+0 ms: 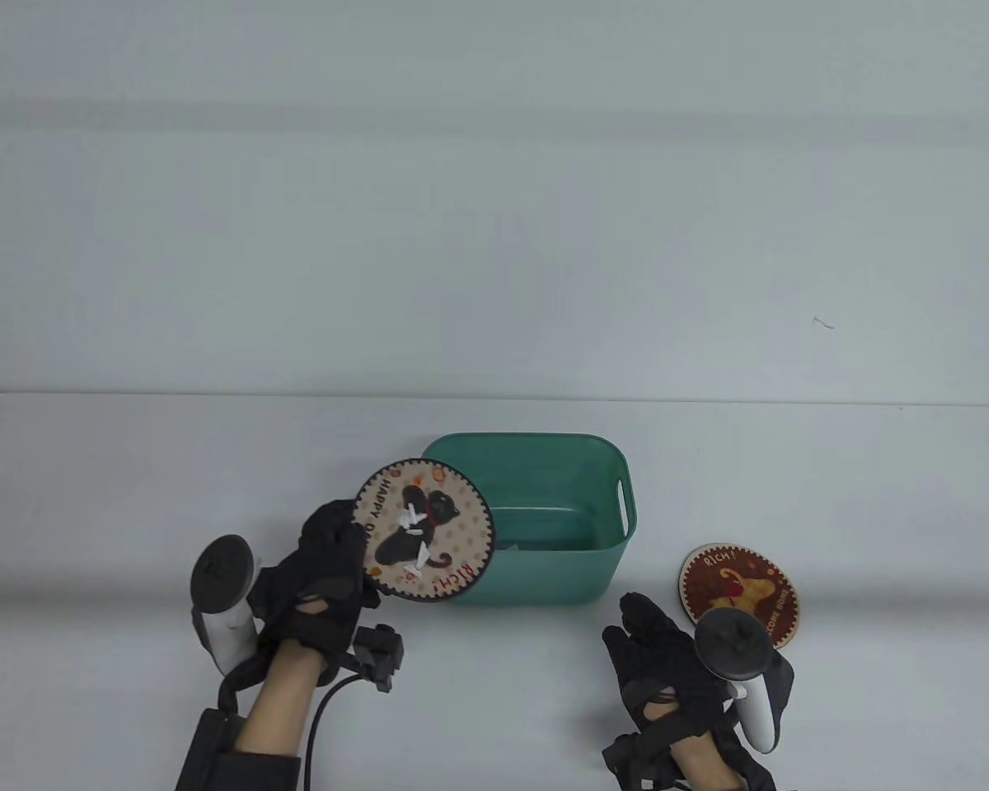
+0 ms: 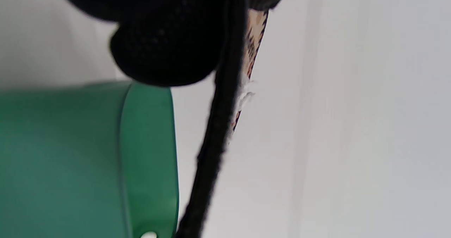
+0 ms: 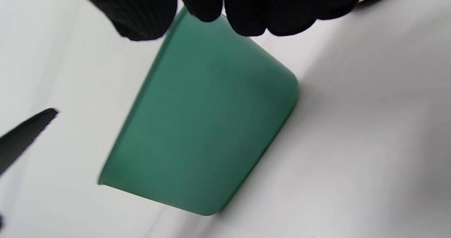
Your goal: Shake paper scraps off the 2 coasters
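while left grip (image 1: 330,568) pinches cat coaster (image 1: 423,529) | scraps (image 1: 412,527) seemingly on it

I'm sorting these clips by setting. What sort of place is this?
Probably a lab or recording setup rather than a home: a bare white table against a plain pale wall, a lone green bin, and sensor-gloved hands, the left hand holding a cat coaster.

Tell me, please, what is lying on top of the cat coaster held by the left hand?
White paper scraps lie on the cat coaster; the left hand covers its near-left edge, so anything there stays hidden.
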Action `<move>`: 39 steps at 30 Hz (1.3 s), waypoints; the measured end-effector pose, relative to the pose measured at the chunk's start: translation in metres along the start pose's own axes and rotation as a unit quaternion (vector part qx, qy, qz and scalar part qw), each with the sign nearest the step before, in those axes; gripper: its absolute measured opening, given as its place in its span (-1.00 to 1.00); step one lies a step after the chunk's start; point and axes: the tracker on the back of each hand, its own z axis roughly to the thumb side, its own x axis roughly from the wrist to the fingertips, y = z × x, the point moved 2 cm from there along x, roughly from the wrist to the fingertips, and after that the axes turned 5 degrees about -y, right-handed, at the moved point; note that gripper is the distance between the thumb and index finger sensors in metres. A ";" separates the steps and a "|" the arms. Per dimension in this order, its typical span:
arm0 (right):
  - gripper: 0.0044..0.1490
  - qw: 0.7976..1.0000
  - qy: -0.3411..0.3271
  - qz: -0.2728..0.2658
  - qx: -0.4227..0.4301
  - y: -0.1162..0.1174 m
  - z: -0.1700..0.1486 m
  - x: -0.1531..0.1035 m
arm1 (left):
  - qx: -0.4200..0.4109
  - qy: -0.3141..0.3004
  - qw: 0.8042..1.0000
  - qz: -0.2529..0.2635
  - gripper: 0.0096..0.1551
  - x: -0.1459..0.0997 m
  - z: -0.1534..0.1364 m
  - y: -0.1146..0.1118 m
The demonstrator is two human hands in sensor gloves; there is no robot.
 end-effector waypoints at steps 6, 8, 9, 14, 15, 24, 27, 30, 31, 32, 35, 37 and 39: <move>-0.20 0.994 -0.004 0.029 0.104 -0.002 -0.001 0.003 | -0.021 0.006 0.998 -0.052 -0.46 -0.020 -0.033 -0.060; -0.19 0.985 -0.006 0.057 0.163 0.001 -0.003 0.004 | -0.026 0.005 0.998 -0.065 -0.45 -0.026 -0.046 -0.076; -0.17 0.981 -0.002 0.069 0.181 0.002 -0.005 0.005 | -0.027 0.005 0.998 -0.064 -0.45 -0.028 -0.050 -0.080; -0.17 0.961 0.025 0.122 0.248 0.012 -0.012 0.006 | -0.003 0.010 0.997 -0.083 -0.41 -0.035 -0.064 -0.098; -0.17 0.964 0.022 0.114 0.238 0.011 -0.012 0.006 | 0.008 0.009 0.996 -0.085 -0.40 -0.034 -0.063 -0.098; -0.22 0.989 -0.039 0.044 0.138 -0.015 0.027 0.021 | 0.076 0.028 0.989 -0.126 -0.29 -0.010 -0.033 -0.094; -0.26 0.991 -0.062 0.027 0.112 -0.026 0.052 0.036 | 0.094 0.028 0.987 -0.130 -0.30 0.008 -0.015 -0.091; -0.28 0.993 -0.080 0.003 0.087 -0.035 0.078 0.054 | 0.101 0.026 0.986 -0.130 -0.34 0.031 0.004 -0.085; -0.29 0.993 -0.086 -0.003 0.075 -0.037 0.086 0.062 | 0.103 0.032 0.986 -0.128 -0.35 0.039 0.009 -0.083; -0.30 0.993 -0.091 -0.009 0.068 -0.038 0.092 0.067 | 0.102 0.036 0.986 -0.127 -0.37 0.046 0.012 -0.081; -0.34 0.993 -0.107 -0.024 0.054 -0.039 0.113 0.083 | 0.106 0.038 0.988 -0.103 -0.44 0.068 0.024 -0.074; -0.36 0.991 -0.119 -0.043 0.038 -0.041 0.126 0.093 | 0.102 0.036 0.990 -0.087 -0.48 0.082 0.033 -0.070; -0.37 0.991 -0.123 -0.058 0.016 -0.044 0.135 0.101 | 0.101 0.037 0.991 -0.076 -0.51 0.091 0.038 -0.068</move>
